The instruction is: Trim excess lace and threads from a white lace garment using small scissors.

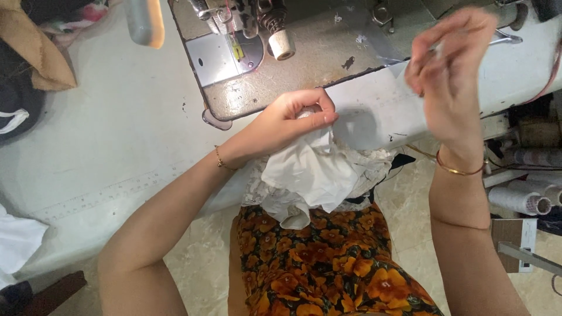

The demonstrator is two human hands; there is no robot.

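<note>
My left hand [293, 117] is closed on a bunched piece of white fabric [310, 175] that hangs over the table's front edge onto my lap, with a lace trim [374, 158] beside it. My right hand [448, 64] is raised above the table to the right, blurred, fingers pinched together; something small and thin may be between them, but I cannot tell what. The sewing machine bed [293, 64] with its metal needle plate [219, 58] lies just behind my left hand.
A white sewing table [117, 134] spreads to the left. Brown and dark clothes [29, 58] are piled at the far left, white cloth [17, 240] at the lower left. Thread cones [521, 199] lie at the right. A pale floor shows below.
</note>
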